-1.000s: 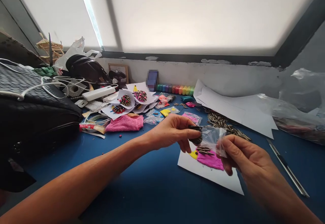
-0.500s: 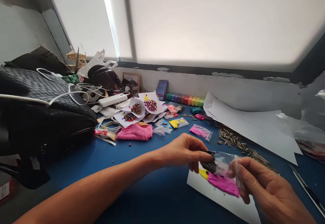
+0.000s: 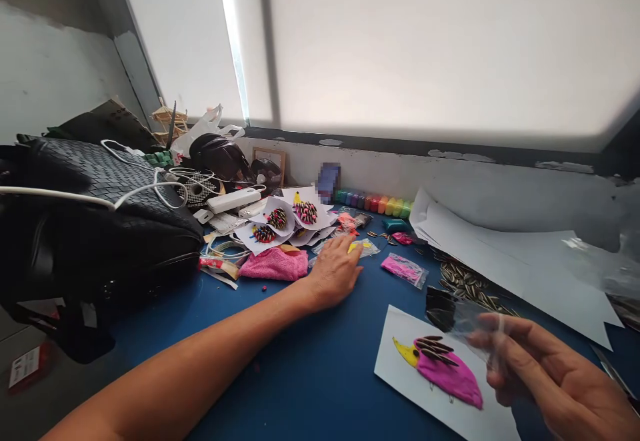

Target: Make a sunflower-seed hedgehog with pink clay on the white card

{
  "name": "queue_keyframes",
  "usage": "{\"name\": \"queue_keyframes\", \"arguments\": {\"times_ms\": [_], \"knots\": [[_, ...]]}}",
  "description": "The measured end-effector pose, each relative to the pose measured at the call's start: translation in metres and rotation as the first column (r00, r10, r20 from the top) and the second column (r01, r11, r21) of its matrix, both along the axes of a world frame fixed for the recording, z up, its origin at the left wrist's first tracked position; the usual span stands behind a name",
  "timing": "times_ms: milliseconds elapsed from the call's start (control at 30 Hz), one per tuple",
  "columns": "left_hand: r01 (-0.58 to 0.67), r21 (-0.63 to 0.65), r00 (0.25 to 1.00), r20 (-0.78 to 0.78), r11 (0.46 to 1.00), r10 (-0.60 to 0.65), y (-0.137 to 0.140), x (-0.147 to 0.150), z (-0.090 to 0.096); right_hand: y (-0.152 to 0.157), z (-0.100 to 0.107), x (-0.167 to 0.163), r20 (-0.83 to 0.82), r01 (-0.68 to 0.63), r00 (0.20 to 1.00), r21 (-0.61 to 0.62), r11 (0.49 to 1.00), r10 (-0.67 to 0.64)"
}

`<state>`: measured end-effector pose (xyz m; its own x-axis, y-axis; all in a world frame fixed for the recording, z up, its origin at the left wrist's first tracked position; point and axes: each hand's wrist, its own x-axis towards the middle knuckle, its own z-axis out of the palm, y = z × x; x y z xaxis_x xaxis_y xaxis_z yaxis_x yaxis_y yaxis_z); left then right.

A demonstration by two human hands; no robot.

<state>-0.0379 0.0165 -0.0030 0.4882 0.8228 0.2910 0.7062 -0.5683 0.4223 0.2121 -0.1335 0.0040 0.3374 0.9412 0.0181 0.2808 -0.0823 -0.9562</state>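
My right hand [image 3: 545, 368] pinches the clear end of a small plastic bag [image 3: 441, 309] with black clay in it. The bag hangs over the upper edge of a white sheet [image 3: 395, 368]. On that sheet lies a flat hedgehog of magenta clay [image 3: 453, 378] with a yellow snout [image 3: 404, 352], a dark eye and several striped sunflower seeds [image 3: 435, 348] stuck along its back. Farther left, my left hand [image 3: 335, 271] is stretched out, fingers loosely apart, over the small bags. A bag of yellow clay [image 3: 367, 248] is at its fingertips; whether they touch is unclear.
A bag of pink clay [image 3: 404, 270] and a pile of sunflower seeds [image 3: 465, 281] lie beyond the sheet. White paper [image 3: 520, 268] is at the right. Finished seed hedgehogs [image 3: 306, 212], a pink cloth [image 3: 275, 264] and a black bag [image 3: 125, 241] are at the left.
My left hand has let go of the black clay bag and moved left to the small bags. My right hand still holds that bag, and the seeds on the hedgehog now show.
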Motion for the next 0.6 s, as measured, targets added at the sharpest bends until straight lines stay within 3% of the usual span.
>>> {"name": "queue_keyframes", "arguments": {"times_ms": [133,267,467,533,600], "knots": [[-0.056,0.084,0.986,-0.150,0.995,0.068,0.011,-0.006,-0.014,0.002,0.006,0.008,-0.013,0.129,0.992,0.002,0.992,-0.129],[-0.015,0.153,0.976,-0.214,0.988,0.048,0.012,-0.005,-0.024,0.008,0.020,0.009,-0.063,0.295,0.953,-0.018,0.955,-0.296],[0.040,0.216,0.975,-0.222,0.976,0.009,0.013,-0.004,-0.027,0.010,0.042,-0.012,-0.017,0.300,0.953,-0.108,0.948,-0.303],[0.046,0.230,0.976,-0.218,0.972,0.005,0.013,-0.005,-0.026,0.009,0.041,-0.014,0.026,0.266,0.964,-0.086,0.960,-0.265],[0.050,0.251,0.977,-0.212,0.967,0.004,0.014,-0.005,-0.025,0.009,0.037,-0.011,0.130,0.250,0.960,0.013,0.968,-0.249]]}}
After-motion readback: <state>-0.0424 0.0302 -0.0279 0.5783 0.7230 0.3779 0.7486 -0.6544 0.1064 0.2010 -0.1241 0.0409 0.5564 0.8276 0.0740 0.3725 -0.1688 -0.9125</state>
